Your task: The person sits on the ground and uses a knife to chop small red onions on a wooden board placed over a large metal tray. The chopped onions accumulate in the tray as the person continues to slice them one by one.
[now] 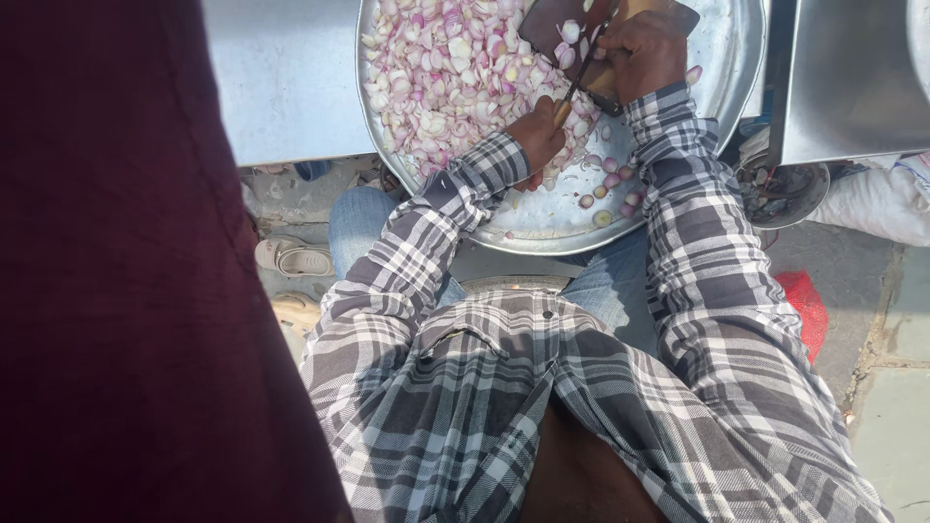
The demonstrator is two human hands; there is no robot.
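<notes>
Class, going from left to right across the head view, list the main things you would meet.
Dark maroon cloth → beige sandal → pile of chopped pink onion → left hand holding knife → right hand → red mesh bag → white sack.

Grey, black and white checked long-sleeved shirt, buttoned cuffs, open front, blue jeans

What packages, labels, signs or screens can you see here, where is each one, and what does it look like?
No labels, signs or screens show.
Red mesh bag: on the ground at right, beside the right sleeve; crumpled, bright red.
White sack: right edge, below a metal box; soft, bulging, white.
Neither hand touches them: the left hand grips a knife and the right hand rests on a dark board, over the round metal tray of chopped onion.
</notes>
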